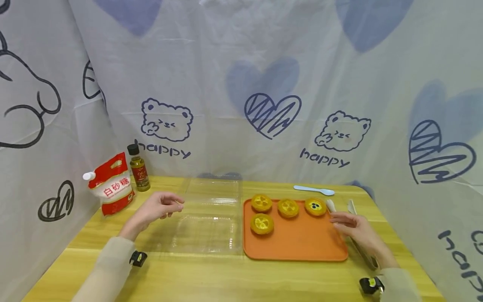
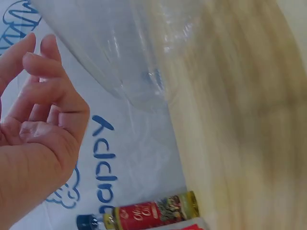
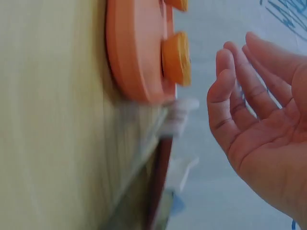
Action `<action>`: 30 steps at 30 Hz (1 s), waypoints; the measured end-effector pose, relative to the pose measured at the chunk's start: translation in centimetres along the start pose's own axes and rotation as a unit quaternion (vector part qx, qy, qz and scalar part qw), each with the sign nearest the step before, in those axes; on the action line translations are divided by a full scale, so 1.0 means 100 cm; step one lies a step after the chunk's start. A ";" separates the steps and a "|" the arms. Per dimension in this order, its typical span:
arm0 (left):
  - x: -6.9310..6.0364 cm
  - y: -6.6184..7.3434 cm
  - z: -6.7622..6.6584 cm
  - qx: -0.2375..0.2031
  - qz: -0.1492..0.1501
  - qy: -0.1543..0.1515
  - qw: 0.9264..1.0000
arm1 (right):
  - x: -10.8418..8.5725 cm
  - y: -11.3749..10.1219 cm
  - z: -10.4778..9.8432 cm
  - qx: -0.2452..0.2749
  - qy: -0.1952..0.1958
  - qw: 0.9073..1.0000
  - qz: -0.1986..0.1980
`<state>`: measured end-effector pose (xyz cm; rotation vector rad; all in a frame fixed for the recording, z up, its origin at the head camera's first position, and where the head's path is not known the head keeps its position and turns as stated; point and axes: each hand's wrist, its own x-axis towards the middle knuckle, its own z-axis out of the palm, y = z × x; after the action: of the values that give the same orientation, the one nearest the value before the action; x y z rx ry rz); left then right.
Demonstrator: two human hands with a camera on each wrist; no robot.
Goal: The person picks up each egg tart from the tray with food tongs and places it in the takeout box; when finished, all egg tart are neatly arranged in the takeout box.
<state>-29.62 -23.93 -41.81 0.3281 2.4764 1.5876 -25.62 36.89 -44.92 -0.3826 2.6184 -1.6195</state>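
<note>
My left hand (image 1: 158,207) hovers left of a clear plastic container (image 1: 205,235), fingers loosely bent and nothing in them. The container lies opened out, one half behind the other. Beside it is an orange tray (image 1: 299,242) bearing several egg tarts: three along the back, one of them a tart with dark dots (image 1: 315,206), and a single tart (image 1: 262,224) in front at left. Over the tray's right edge is my right hand (image 1: 356,230), its fingers relaxed and holding nothing. Partly hidden beneath it lies a tongs-like utensil (image 1: 351,206) with pale tips, blurred in the right wrist view.
A light blue spoon (image 1: 314,190) lies behind the tray. At the back left stand a red and white sugar bag (image 1: 114,184) with a white cap and an olive oil bottle (image 1: 139,173). A printed cloth (image 1: 219,151) hangs around the wooden table (image 1: 211,279).
</note>
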 end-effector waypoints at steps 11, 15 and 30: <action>-0.005 -0.019 -0.015 0.016 -0.010 -0.004 1.000 | -0.021 0.028 -0.041 -0.056 0.044 0.997 -0.023; -0.004 -0.025 -0.019 0.018 -0.005 -0.015 1.000 | -0.024 0.034 -0.049 -0.134 0.074 0.988 0.023; -0.004 -0.040 -0.025 -0.041 -0.036 -0.098 0.994 | -0.027 0.055 -0.056 -0.119 0.004 0.988 0.096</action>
<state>-30.28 -27.83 -44.44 0.3607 2.2458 1.5430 -24.96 44.79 -47.53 -0.1256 2.7617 -1.2597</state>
